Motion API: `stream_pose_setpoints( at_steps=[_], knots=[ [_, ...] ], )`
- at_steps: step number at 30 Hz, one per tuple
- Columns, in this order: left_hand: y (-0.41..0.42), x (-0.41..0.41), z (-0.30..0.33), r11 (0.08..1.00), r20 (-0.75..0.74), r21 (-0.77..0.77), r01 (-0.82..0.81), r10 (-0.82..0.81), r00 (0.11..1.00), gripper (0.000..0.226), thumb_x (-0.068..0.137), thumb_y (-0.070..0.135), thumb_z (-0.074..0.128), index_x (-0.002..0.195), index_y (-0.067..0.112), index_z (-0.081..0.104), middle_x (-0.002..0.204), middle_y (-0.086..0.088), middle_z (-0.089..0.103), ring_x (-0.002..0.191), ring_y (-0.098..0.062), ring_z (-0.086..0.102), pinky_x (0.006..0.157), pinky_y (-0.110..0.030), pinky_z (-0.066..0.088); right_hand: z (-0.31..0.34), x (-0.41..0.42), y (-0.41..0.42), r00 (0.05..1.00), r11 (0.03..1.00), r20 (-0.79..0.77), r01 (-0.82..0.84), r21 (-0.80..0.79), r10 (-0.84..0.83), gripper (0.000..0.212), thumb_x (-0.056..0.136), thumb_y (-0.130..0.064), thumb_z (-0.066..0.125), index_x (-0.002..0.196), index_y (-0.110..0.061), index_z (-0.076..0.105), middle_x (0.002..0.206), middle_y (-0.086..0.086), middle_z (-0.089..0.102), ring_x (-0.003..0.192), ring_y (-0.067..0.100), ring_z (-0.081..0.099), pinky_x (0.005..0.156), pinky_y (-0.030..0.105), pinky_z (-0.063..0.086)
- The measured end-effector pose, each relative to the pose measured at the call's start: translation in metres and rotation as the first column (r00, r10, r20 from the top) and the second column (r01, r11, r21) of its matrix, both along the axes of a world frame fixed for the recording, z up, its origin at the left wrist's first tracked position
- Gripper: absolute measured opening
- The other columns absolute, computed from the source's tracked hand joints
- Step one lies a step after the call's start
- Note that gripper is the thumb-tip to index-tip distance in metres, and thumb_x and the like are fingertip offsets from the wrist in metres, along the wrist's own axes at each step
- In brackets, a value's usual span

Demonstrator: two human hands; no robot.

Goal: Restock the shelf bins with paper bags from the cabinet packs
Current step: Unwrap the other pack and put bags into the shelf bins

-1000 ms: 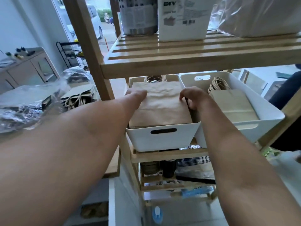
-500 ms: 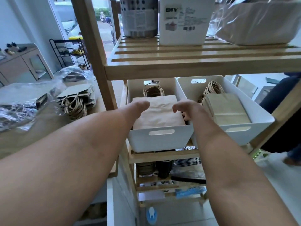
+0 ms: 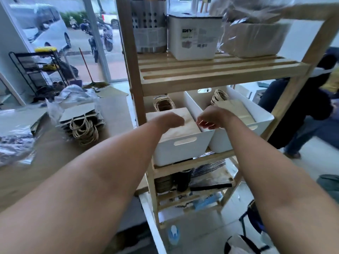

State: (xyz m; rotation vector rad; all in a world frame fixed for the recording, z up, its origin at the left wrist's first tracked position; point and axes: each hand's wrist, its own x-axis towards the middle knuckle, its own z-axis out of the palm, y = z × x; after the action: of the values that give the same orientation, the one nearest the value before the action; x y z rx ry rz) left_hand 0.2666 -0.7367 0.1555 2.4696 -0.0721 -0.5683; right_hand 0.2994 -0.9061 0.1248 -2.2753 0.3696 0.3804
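Both hands have lifted off the paper bags [image 3: 180, 123] in the left bin [image 3: 183, 149], my left hand [image 3: 169, 120] and right hand [image 3: 211, 118] loosely curled, empty; I judge the proud stack could snag the shelf [image 3: 211, 83] above.

Two bins sit side by side on the wooden shelf [image 3: 220, 79] unit's middle level. The left bin [image 3: 181, 149] holds a stack of paper bags [image 3: 185, 125]; the right bin [image 3: 264, 118], just beside it, holds another stack [image 3: 238, 110]. Both hands hover over the bins' near ends, the left hand [image 3: 170, 121] above the left stack, the right hand [image 3: 212, 118] above the dividing walls. A pack of handled bags [image 3: 80, 121] lies on the counter [image 3: 45, 162] left of the shelf. Containers stand on the level above.
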Motion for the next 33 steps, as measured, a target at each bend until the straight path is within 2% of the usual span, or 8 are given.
stream_pose_setpoints(
  at_steps=[2,4,12,17,20,23,28,33],
  knots=[
    [0.004,-0.008,0.002,0.997,-0.072,0.002,0.08,-0.08,0.994,0.036,0.095,0.024,0.055,0.127,0.008,0.053,0.127,-0.006,0.052,0.12,-0.026,0.05,0.1,-0.033,0.042,0.007,-0.018,0.006,1.0,0.999,-0.02,-0.005,-0.037,0.005,0.018,0.082,-0.005,0.059,0.064,-0.009,0.054,0.064,0.008,0.056,0.056,0.017,0.05,0.056,0.022,0.039],
    [0.009,-0.017,0.006,0.985,-0.114,0.025,0.17,-0.166,0.979,0.051,0.094,0.024,0.056,0.141,0.009,0.041,0.145,-0.01,0.044,0.129,-0.03,0.045,0.106,-0.039,0.042,0.011,-0.034,0.015,0.998,0.998,-0.061,-0.006,-0.061,0.002,0.018,0.086,-0.011,0.06,0.069,-0.01,0.054,0.07,0.006,0.058,0.062,0.017,0.053,0.06,0.024,0.042],
    [0.06,-0.055,0.009,0.956,-0.098,0.004,0.294,-0.293,0.951,0.028,0.093,0.012,0.054,0.118,0.0,0.052,0.106,-0.014,0.049,0.098,-0.023,0.05,0.098,-0.035,0.049,0.012,-0.097,0.072,0.985,0.993,-0.171,0.018,-0.116,-0.037,0.012,0.091,-0.021,0.058,0.083,-0.013,0.061,0.084,0.002,0.063,0.074,0.016,0.057,0.087,0.035,0.048],
    [0.135,-0.069,0.015,0.949,-0.191,0.001,0.316,-0.31,0.931,0.045,0.097,0.014,0.049,0.14,0.002,0.041,0.143,-0.01,0.046,0.131,-0.027,0.046,0.107,-0.04,0.043,0.013,-0.114,0.134,0.977,0.994,-0.211,-0.022,-0.11,-0.001,0.014,0.094,-0.025,0.056,0.085,-0.017,0.062,0.087,0.001,0.063,0.079,0.016,0.059,0.07,0.028,0.047],
    [0.193,-0.07,0.019,0.97,-0.163,0.007,0.244,-0.239,0.957,0.032,0.097,0.017,0.049,0.127,0.004,0.053,0.135,-0.009,0.052,0.124,-0.027,0.051,0.103,-0.041,0.045,0.013,-0.106,0.181,0.966,0.994,-0.248,-0.087,-0.065,0.069,0.014,0.094,-0.027,0.055,0.089,-0.017,0.063,0.091,0.002,0.063,0.081,0.017,0.06,0.067,0.029,0.049],
    [0.261,-0.065,0.018,0.992,-0.172,0.02,0.121,-0.116,0.978,0.017,0.097,0.02,0.049,0.087,0.009,0.057,0.099,-0.006,0.057,0.092,-0.023,0.057,0.087,-0.036,0.05,0.019,-0.09,0.244,0.96,0.987,-0.241,-0.155,-0.031,0.143,0.013,0.093,-0.027,0.058,0.093,-0.015,0.065,0.095,0.006,0.065,0.086,0.021,0.062,0.068,0.033,0.051],
    [0.378,-0.069,0.017,0.998,-0.118,0.022,-0.064,0.066,0.991,0.023,0.1,0.026,0.042,0.112,0.011,0.055,0.114,-0.005,0.055,0.102,-0.022,0.052,0.09,-0.037,0.045,0.033,-0.058,0.356,0.91,0.933,-0.208,-0.359,0.03,0.358,0.013,0.096,-0.021,0.053,0.088,-0.014,0.062,0.085,0.007,0.062,0.072,0.018,0.059,0.065,0.029,0.048],
    [0.489,-0.07,0.016,0.94,0.064,0.003,-0.342,0.341,0.938,0.018,0.089,0.008,0.047,0.071,0.01,0.048,0.07,-0.008,0.048,0.061,-0.021,0.048,0.059,-0.027,0.044,0.035,-0.024,0.466,0.878,0.886,-0.122,-0.455,0.088,0.463,0.014,0.094,-0.02,0.055,0.089,-0.009,0.062,0.08,0.011,0.062,0.061,0.022,0.062,0.056,0.026,0.049]
  ],
)
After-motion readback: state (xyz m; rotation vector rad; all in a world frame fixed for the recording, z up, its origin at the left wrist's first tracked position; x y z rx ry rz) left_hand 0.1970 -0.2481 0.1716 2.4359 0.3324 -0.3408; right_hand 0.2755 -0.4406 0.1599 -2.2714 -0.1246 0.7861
